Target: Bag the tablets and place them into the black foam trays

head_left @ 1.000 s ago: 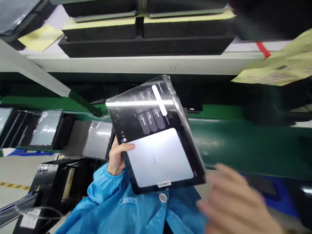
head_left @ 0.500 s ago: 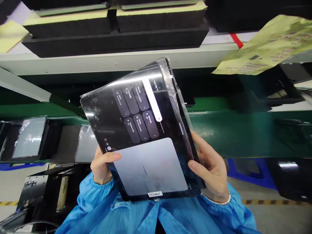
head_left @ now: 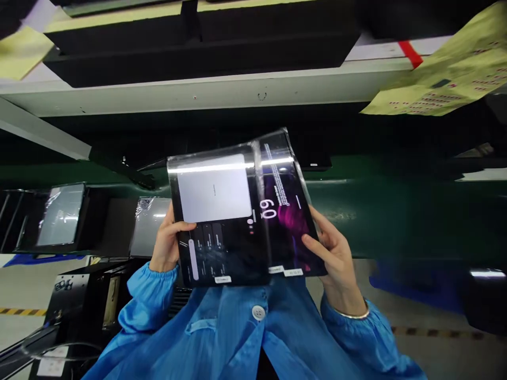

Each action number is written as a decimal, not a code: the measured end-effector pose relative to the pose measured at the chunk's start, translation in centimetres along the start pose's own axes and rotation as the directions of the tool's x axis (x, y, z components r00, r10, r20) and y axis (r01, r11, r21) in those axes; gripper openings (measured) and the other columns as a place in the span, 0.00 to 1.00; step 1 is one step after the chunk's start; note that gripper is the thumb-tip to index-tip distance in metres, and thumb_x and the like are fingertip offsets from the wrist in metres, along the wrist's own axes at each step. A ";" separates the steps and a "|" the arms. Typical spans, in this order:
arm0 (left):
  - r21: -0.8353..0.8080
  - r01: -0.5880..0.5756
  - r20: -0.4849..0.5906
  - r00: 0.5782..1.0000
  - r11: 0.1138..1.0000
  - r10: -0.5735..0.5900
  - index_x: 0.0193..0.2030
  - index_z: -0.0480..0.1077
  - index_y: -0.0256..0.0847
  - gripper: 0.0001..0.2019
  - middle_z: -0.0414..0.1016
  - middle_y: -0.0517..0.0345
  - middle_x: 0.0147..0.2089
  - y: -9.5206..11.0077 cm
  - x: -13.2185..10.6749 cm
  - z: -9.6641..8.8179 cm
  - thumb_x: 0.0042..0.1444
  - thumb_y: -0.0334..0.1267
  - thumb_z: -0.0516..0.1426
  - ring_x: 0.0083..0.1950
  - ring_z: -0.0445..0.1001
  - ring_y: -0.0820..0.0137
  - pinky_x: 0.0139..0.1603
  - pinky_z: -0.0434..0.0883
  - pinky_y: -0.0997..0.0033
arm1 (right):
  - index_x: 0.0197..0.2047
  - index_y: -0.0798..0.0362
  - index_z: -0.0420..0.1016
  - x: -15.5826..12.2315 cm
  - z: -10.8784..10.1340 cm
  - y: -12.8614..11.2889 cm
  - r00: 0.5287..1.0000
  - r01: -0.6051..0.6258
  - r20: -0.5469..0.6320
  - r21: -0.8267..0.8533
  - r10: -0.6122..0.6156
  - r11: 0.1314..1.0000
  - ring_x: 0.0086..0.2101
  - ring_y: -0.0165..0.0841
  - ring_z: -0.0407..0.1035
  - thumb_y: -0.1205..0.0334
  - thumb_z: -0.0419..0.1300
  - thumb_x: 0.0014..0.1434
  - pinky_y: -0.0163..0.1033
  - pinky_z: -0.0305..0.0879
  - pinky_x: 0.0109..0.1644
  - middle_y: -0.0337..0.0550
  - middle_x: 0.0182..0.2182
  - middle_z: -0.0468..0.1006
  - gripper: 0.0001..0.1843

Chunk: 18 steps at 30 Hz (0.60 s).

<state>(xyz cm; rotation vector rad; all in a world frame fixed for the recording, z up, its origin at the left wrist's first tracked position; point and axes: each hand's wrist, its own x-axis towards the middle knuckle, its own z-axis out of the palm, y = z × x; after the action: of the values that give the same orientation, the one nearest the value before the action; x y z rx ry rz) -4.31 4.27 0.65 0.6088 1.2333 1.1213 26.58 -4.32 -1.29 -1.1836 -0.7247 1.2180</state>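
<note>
Two film-covered tablets overlap in front of my chest. The left tablet (head_left: 222,240) has a lit screen with a pale panel above dark setting tiles, and a white label at its lower edge. My left hand (head_left: 168,240) is closed on its left edge, thumb on the front. Partly covered by it, the right tablet (head_left: 283,227) shows large digits and a purple pattern, with white labels along the bottom. My right hand (head_left: 330,253) grips that tablet's right edge, thumb on the glass and fingers behind. The backs of both are hidden.
Beyond the tablets runs a green work surface (head_left: 356,227) under a white shelf edge (head_left: 222,92). Black foam blocks (head_left: 138,68) stand on the shelf. A yellow printed sheet (head_left: 443,89) hangs at right. More film-covered tablets (head_left: 63,216) lie at left, above black equipment (head_left: 75,306).
The stacked tablets have been spread sideways, exposing the right one's purple screen. They sit lower and straighter. The left one's screen layout now appears turned around. Both hands still hold on.
</note>
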 end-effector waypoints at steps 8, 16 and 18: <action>0.063 0.183 -0.149 0.974 0.981 -0.172 0.63 0.71 0.39 0.42 0.85 0.58 0.40 -4.8 7.0 -8.4 0.35 0.20 0.66 0.34 0.82 0.67 0.35 0.78 0.73 | 0.63 0.48 0.79 1.6 -5.2 11.1 0.931 -0.254 -0.267 0.009 0.247 0.967 0.59 0.50 0.75 0.50 0.78 0.46 0.49 0.74 0.63 0.46 0.59 0.79 0.40; -0.005 0.132 -0.129 0.983 0.991 -0.132 0.59 0.74 0.39 0.37 0.85 0.56 0.40 -4.0 8.6 -5.9 0.36 0.21 0.65 0.42 0.85 0.60 0.46 0.81 0.65 | 0.67 0.50 0.74 4.9 -5.6 12.5 0.948 -0.215 -0.274 -0.168 0.165 0.962 0.65 0.53 0.68 0.41 0.75 0.46 0.55 0.64 0.71 0.50 0.65 0.74 0.48; -0.038 0.108 -0.119 0.987 0.993 -0.111 0.58 0.74 0.41 0.36 0.86 0.57 0.41 -2.8 7.0 -4.4 0.37 0.23 0.64 0.44 0.85 0.59 0.49 0.82 0.63 | 0.59 0.52 0.81 5.9 -5.1 11.0 0.957 -0.183 -0.266 -0.259 0.112 0.948 0.69 0.57 0.59 0.41 0.77 0.43 0.59 0.51 0.76 0.53 0.67 0.71 0.42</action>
<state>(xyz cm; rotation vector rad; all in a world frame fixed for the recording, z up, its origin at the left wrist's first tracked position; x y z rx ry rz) -7.93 8.72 -5.91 0.4488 1.3345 1.0960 29.24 -0.99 -14.10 -1.6210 -0.6407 1.0853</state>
